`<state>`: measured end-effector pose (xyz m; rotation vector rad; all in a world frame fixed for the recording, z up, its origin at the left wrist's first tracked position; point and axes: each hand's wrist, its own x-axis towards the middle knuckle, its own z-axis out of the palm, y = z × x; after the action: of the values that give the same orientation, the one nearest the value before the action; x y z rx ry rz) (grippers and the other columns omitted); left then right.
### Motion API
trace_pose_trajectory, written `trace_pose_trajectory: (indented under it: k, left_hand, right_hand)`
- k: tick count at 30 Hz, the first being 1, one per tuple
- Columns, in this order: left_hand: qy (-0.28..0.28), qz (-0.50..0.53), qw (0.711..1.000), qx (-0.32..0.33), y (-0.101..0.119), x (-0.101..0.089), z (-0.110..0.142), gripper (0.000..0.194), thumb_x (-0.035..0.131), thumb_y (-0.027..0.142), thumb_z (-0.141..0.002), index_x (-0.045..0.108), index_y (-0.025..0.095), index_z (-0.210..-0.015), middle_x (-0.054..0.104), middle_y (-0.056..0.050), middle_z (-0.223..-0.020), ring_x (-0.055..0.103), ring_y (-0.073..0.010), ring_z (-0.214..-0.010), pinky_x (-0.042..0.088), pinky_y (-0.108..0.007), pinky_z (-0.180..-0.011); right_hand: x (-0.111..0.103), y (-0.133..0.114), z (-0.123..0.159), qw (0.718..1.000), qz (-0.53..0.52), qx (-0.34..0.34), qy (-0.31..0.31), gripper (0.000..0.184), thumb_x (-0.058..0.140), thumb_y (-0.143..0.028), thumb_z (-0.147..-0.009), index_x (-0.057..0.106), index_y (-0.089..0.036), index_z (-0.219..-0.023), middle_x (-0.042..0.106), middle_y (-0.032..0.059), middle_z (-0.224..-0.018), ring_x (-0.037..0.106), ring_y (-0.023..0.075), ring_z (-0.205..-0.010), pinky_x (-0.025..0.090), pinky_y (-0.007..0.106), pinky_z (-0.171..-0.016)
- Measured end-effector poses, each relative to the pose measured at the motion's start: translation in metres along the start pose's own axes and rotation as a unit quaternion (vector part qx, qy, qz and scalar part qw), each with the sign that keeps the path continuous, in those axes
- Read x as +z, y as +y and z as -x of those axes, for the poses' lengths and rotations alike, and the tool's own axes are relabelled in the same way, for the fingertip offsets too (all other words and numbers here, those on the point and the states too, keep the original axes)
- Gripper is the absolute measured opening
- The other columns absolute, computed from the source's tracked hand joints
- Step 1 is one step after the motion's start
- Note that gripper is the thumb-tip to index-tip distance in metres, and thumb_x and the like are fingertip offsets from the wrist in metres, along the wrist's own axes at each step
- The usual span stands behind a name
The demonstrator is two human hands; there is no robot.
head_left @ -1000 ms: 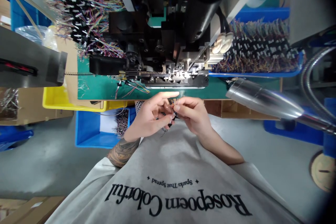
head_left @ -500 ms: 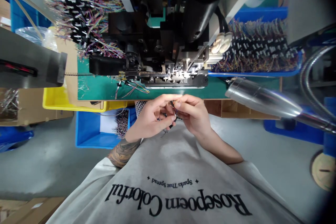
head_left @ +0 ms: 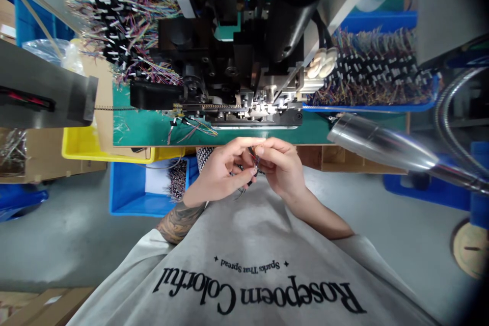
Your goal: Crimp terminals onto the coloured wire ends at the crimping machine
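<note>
Both my hands meet just below the front edge of the green bench (head_left: 153, 132), above my grey shirt. My left hand (head_left: 217, 173), on a tattooed forearm, is closed in a pinch on a small bundle of thin coloured wires (head_left: 255, 159) with a dark connector end. Its index finger stretches over the top of the bundle. My right hand (head_left: 284, 168) is closed too, with its fingertips pinching the same bundle from the right. The wire tips point up toward the crimping machine (head_left: 244, 81), which stands on the bench directly behind the hands.
A heap of finished wire harnesses (head_left: 122, 30) lies at the machine's left. A blue tray of wire harnesses (head_left: 378, 76) sits at its right. A metal lamp tube (head_left: 382, 145) juts in from the right. A yellow bin (head_left: 78, 145) and a blue bin (head_left: 130, 191) are below left.
My hands have drawn a little closer together. My left index finger has lowered slightly onto the bundle. Nothing else has moved.
</note>
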<state>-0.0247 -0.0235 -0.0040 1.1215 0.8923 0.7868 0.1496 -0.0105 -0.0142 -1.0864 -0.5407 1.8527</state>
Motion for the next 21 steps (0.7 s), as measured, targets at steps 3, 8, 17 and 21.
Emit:
trace_pose_trajectory:
  k: [3, 8, 17, 21]
  left_hand:
    - [0.042, -0.029, 0.998, 0.038, 0.002, -0.004, 0.001, 0.054, 0.079, 0.022, -0.094, 0.064, 0.027, -0.145, 0.069, 0.001, -0.090, 0.074, -0.0134, -0.076, 0.065, -0.021, -0.063]
    - [0.094, -0.159, 0.959, 0.213, 0.012, -0.005, 0.009, 0.042, 0.082, 0.011, -0.088, 0.073, 0.025, -0.127, 0.081, -0.004, -0.104, 0.079, -0.0200, -0.096, 0.069, -0.035, -0.086]
    - [-0.060, -0.273, 0.887, 0.367, 0.020, 0.004, 0.010, 0.028, 0.073, 0.003, -0.092, 0.074, 0.024, -0.111, 0.085, -0.003, -0.100, 0.081, -0.0210, -0.111, 0.069, -0.033, -0.095]
    - [-0.036, -0.153, 0.913, 0.378, 0.020, 0.004, 0.013, 0.018, 0.069, 0.012, -0.096, 0.076, 0.024, -0.106, 0.085, -0.005, -0.094, 0.083, -0.0273, -0.105, 0.072, -0.038, -0.084]
  right_hand:
    - [-0.004, 0.000, 0.002, 0.998, 0.040, -0.041, -0.018, 0.020, 0.089, -0.041, -0.079, 0.079, -0.024, -0.080, 0.047, -0.0076, -0.054, 0.028, 0.0063, -0.049, 0.019, 0.025, -0.047]
    - [-0.020, 0.003, 0.006, 0.989, 0.118, -0.075, -0.054, 0.034, 0.075, -0.052, -0.095, 0.081, -0.022, -0.078, 0.053, -0.0039, -0.053, 0.038, 0.0080, -0.050, 0.023, 0.026, -0.049]
    - [-0.027, 0.006, 0.006, 0.987, 0.113, -0.022, -0.109, 0.023, 0.087, -0.043, -0.086, 0.082, -0.023, -0.076, 0.063, -0.0036, -0.058, 0.040, 0.0062, -0.051, 0.027, 0.023, -0.049]
    - [-0.030, 0.003, 0.007, 0.985, 0.116, -0.077, -0.099, 0.019, 0.088, -0.038, -0.087, 0.082, -0.024, -0.075, 0.068, -0.0021, -0.063, 0.051, 0.0080, -0.055, 0.037, 0.023, -0.052]
